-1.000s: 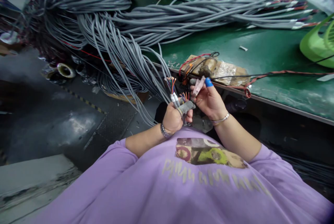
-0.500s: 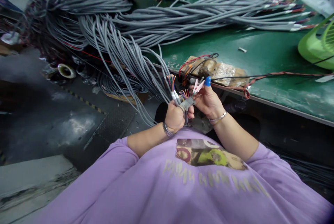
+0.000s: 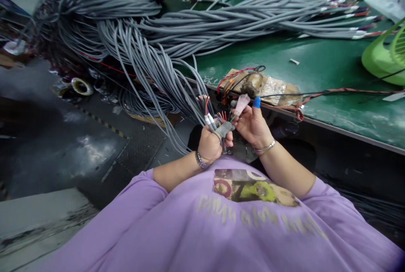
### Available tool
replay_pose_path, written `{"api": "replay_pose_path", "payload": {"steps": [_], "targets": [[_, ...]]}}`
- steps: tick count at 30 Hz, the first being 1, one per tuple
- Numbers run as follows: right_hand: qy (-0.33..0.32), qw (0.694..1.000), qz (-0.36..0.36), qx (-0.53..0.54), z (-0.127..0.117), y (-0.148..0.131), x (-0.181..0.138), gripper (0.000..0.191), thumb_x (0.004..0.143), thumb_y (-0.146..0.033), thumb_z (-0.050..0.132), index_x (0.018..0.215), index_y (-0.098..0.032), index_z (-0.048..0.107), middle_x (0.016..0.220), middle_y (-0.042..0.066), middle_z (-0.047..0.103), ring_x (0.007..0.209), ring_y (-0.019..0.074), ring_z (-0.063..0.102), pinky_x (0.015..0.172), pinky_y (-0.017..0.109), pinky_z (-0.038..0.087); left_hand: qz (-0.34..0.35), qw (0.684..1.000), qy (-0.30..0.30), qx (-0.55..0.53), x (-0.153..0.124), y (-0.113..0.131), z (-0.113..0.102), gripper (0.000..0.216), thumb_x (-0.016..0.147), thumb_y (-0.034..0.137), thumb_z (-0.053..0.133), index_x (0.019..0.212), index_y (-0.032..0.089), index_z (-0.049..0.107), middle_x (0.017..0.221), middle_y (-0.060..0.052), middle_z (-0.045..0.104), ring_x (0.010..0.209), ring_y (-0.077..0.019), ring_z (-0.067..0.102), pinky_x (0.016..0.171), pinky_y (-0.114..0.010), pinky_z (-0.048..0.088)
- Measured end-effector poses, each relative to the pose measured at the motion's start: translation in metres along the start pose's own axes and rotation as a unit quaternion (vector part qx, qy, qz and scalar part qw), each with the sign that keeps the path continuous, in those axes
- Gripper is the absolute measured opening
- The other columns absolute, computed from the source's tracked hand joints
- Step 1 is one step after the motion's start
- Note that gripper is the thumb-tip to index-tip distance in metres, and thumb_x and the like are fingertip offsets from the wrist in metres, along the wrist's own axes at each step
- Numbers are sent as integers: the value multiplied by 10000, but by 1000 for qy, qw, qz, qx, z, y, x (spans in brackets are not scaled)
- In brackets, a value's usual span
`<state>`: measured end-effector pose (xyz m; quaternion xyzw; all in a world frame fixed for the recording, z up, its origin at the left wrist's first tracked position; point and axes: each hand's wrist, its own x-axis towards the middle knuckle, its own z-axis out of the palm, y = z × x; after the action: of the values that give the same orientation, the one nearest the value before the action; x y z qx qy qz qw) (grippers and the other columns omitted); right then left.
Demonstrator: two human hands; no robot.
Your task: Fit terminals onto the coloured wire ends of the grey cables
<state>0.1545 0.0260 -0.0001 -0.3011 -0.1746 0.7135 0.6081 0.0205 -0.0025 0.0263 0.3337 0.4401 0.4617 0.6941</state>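
Note:
My left hand [image 3: 210, 144] is closed around the ends of several grey cables [image 3: 211, 125] with white collars. A grey wrap covers its thumb. Fine coloured wires [image 3: 222, 116] fan out past that thumb, and another bundle of bare-tipped wires [image 3: 204, 102] stands up behind. My right hand [image 3: 253, 126], with a blue cover [image 3: 256, 102] on the thumb, pinches a pale pink clip [image 3: 242, 104] just to the right of the wires. A thin green wire [image 3: 232, 118] runs between the two hands. The clip's tip is too small to make out.
Large bundles of grey cable [image 3: 196, 31] lie across the green table [image 3: 335, 63] and hang over its edge. A motor-like metal part [image 3: 253, 82] sits on cardboard beyond my hands. A green plastic basket [image 3: 379, 54] stands at the right.
The pink clip has turned from showing two spread legs to a broad side. My right hand has moved slightly right, and my left hand slightly left with the cables.

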Motion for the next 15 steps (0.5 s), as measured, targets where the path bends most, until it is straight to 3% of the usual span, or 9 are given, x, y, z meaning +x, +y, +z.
{"api": "replay_pose_path", "payload": {"steps": [4, 6, 10, 15], "targets": [[-74, 995, 1, -67, -11, 4, -14, 479, 581, -562, 891, 733, -200, 617, 689, -25, 595, 585, 95, 494, 555, 239, 412, 18, 1000, 18, 15, -1, -1, -5, 402, 646, 503, 805, 687, 171, 581, 515, 43, 599, 364, -69, 512, 353, -179, 366], [-86, 991, -11, -102, -12, 8, -20, 450, 571, -491, 917, 749, -191, 632, 663, -32, 573, 575, 92, 486, 558, 243, 408, 21, 999, 22, 27, 0, -2, -5, 413, 650, 511, 802, 656, 172, 566, 512, 37, 601, 362, -69, 512, 354, -182, 364], [-34, 988, -49, -142, -5, 12, -27, 321, 676, -408, 867, 770, -211, 632, 614, -51, 537, 535, 98, 465, 525, 251, 395, 24, 998, 17, 46, 1, -6, -6, 438, 649, 537, 805, 639, 167, 571, 507, 28, 604, 366, -72, 520, 361, -185, 376], [1, 987, -71, -143, -1, 11, -27, 234, 698, -294, 835, 715, -197, 622, 562, -64, 506, 511, 73, 420, 501, 221, 375, 29, 998, 13, 51, 2, -7, -7, 435, 654, 540, 811, 662, 158, 605, 547, 19, 631, 390, -74, 550, 375, -179, 385]]}}
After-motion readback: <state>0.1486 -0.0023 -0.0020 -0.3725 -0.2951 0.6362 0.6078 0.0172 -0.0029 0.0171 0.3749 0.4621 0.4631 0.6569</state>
